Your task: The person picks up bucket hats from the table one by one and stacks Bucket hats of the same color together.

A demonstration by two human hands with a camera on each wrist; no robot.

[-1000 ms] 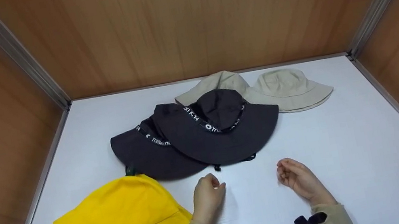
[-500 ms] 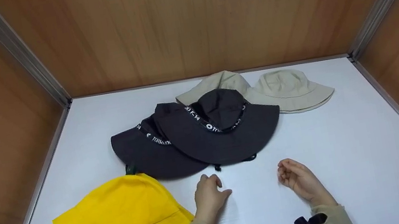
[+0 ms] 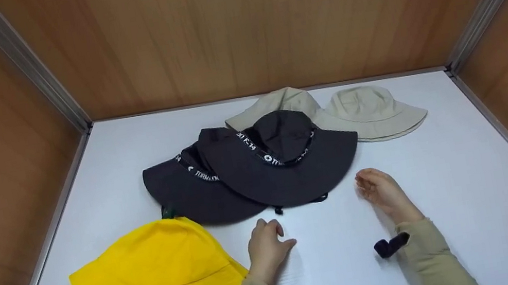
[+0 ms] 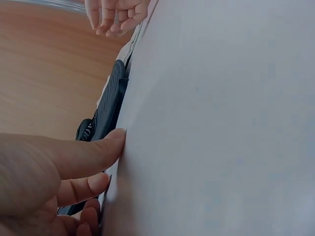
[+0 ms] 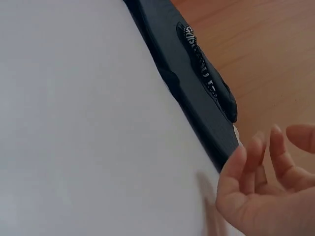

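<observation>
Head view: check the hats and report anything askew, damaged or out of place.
Nothing visible looks damaged. The right-hand dark hat overlaps the other dark hat and partly hides a beige hat, so the colour groups run together. A small dark green piece pokes out behind the upper yellow hat; what it is, I cannot tell.

The yellow hats [image 3: 150, 265] at near left are matt cloth, smooth over the crown. The dark hats [image 3: 292, 180] in the middle are matt cloth too, their inner bands [image 3: 270, 159] slightly shiny. The beige hats [image 3: 371, 111] at far right look like softly creased, dull fabric. The desk [image 3: 476, 187] is smooth with a faint sheen; the walls [image 3: 233, 26] are satin, wood-grained panels, edged by brushed-looking metal strips [image 3: 32, 72].
</observation>
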